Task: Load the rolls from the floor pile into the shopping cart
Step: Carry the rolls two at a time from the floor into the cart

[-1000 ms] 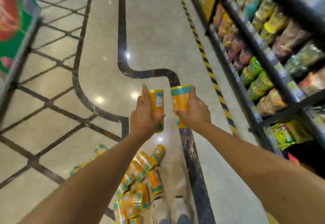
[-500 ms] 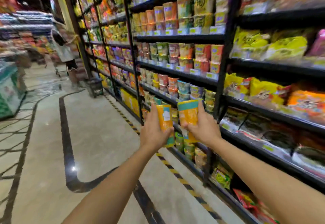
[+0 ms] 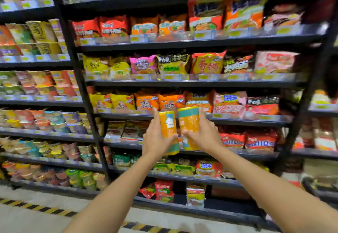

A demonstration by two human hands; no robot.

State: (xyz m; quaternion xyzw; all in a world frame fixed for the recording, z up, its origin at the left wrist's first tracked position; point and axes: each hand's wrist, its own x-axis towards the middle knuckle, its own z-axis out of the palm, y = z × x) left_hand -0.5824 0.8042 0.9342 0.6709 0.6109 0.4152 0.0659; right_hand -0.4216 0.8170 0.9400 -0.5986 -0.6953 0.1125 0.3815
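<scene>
Gripping the left roll (image 3: 167, 123) in the left hand (image 3: 155, 138) and the right roll (image 3: 189, 121) in the right hand (image 3: 205, 136), fingers curled round, the person is holding both upright before the shelves (image 3: 182, 83), likely ready for the cart.

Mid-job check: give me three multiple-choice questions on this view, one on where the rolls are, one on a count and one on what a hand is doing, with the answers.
1. Where are the left roll and the right roll?
A. Lying on the floor
B. Inside a cart
C. Held up in front of the shelves

2. How many rolls are being held?
A. One
B. Two
C. Four

3. What is the left hand doing?
A. Gripping a roll
B. Hanging empty
C. Pressing flat on a shelf

Answers:
1 C: both rolls are upright in the air, with the stocked shelves behind them.
2 B: one roll is in the left hand and one is in the right hand.
3 A: its fingers and thumb curl round the left roll.
</scene>
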